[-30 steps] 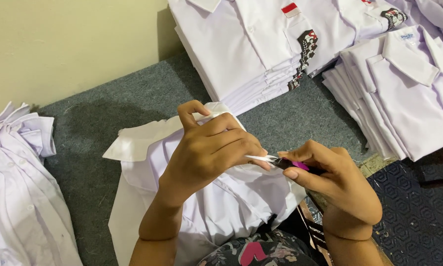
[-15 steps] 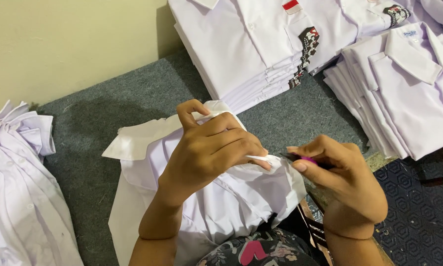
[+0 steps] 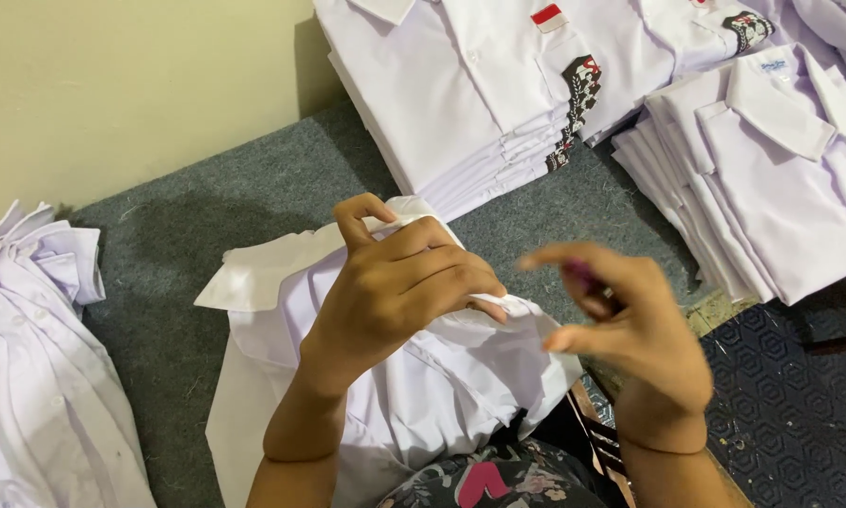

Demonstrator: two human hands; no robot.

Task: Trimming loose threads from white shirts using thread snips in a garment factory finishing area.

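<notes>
Two bare forearms, sleeveless to the frame edge, ending in unadorned hands: left hand [image 3: 399, 292], right hand [image 3: 630, 334]. Below them, dark floral-printed garment [image 3: 498, 480] with pink motif.

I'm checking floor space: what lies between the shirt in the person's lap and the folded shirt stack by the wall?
In the head view, only a bare strip of grey carpet separates the held shirt from the folded shirt stack.
</notes>
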